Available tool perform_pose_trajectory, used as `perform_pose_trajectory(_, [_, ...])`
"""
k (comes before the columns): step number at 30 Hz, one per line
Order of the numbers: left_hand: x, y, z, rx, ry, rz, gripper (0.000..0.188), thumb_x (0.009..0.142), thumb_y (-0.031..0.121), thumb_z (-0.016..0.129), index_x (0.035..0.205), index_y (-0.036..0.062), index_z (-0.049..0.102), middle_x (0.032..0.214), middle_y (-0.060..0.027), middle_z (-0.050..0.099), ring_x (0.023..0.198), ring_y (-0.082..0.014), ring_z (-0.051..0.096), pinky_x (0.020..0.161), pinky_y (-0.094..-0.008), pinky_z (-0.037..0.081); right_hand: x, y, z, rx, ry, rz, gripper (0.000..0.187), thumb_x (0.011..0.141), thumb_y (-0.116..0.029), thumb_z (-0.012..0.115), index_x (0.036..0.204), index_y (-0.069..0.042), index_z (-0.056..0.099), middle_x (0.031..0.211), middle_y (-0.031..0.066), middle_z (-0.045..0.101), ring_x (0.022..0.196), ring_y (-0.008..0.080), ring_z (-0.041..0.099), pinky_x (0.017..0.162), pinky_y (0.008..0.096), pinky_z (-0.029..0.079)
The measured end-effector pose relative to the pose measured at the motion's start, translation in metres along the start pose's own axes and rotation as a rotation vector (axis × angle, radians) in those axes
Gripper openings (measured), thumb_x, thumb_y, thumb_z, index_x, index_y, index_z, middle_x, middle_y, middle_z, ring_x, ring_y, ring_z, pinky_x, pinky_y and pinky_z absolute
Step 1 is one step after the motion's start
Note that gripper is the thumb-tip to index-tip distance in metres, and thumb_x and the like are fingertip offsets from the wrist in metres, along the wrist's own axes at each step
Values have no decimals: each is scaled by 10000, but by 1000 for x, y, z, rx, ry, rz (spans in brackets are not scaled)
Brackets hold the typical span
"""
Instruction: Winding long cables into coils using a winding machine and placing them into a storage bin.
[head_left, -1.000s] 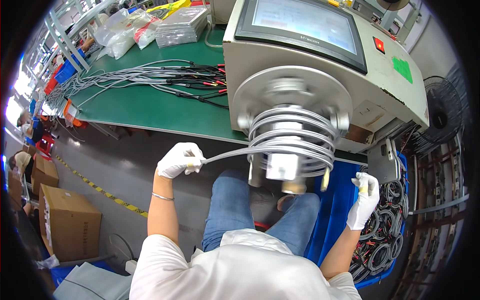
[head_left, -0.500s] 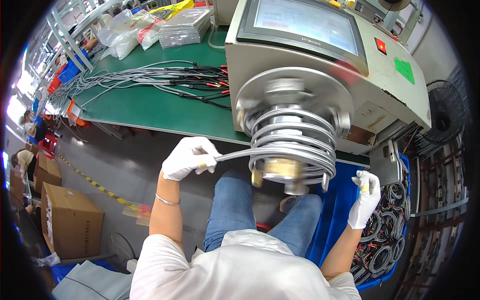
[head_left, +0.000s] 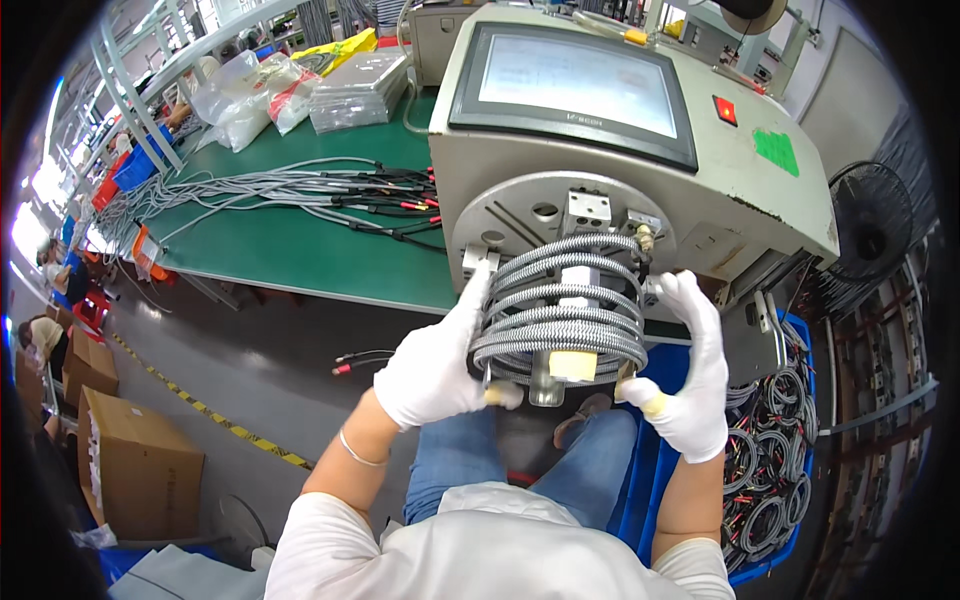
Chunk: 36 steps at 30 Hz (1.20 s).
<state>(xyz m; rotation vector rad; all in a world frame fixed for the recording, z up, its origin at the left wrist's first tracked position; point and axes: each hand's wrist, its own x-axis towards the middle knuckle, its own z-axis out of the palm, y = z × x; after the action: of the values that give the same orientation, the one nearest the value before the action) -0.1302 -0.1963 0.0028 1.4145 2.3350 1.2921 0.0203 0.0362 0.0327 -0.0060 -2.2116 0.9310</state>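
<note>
A grey cable coil (head_left: 560,330) is wound round the winding head on the front of the machine. My left hand (head_left: 435,365), in a white glove, grips its left side, thumb at the lower edge and fingers farther up. On the other side my right hand (head_left: 700,390), also gloved, curves round the coil with thumb and fingertips at its edge. A gap shows between that palm and the coil. Behind the coil lies the round slotted metal plate (head_left: 515,207). A loose cable end with a red tip (head_left: 345,369) hangs beside my left hand.
The machine (head_left: 750,210) carries a screen (head_left: 575,85) and a red switch (head_left: 725,110). Grey cables (head_left: 270,190) lie across the green table (head_left: 350,270). At the right stands a blue bin (head_left: 765,560) with coiled cables. Cardboard boxes (head_left: 145,460) stand on the floor left.
The winding head was blurred by motion and now looks still. My left hand has moved from the incoming cable onto the coil; my right hand has come up to its right side.
</note>
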Motion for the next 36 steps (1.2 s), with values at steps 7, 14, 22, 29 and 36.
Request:
perform_pose_trajectory(7, [20,-6,53,-383,396,139,961,794,147,709,1468,-13,41,1191,-182,570,982,-281,631,856,-316,491,29,3,28,-58,-11,-173,1046,643,-394,831,1429,-7,261,1261,129,472,1164,259,506,1026,387,369])
perform_pose_trajectory(14, [-10,-6,90,-486,646,-15,680,783,-51,632,1394,-27,336,1204,-177,554,1030,-230,599,856,-318,487,-9,-20,31,-82,56,-129,893,476,-161,795,1294,1,478,1037,151,501,876,274,526,822,344,434])
perform_pose_trajectory(22, [-57,23,27,-232,-21,304,433,788,74,641,1210,53,549,770,-111,635,681,-285,625,649,-330,511,-76,-32,16,4,-230,-160,465,565,-82,769,993,-38,593,906,138,611,818,318,599,727,384,480])
perform_pose_trajectory(29, [-13,62,85,18,-498,153,318,744,135,675,1041,77,578,747,-134,612,691,-333,612,610,-406,499,-93,-37,-15,-118,-365,366,232,630,-61,748,827,-28,630,740,124,628,622,254,618,579,341,493])
perform_pose_trajectory(36, [21,70,151,-611,-813,-304,148,768,79,671,873,23,583,669,-69,613,557,-158,601,534,-307,487,-93,22,-51,-193,-67,471,170,694,-34,717,795,2,585,714,123,617,610,180,606,576,297,480])
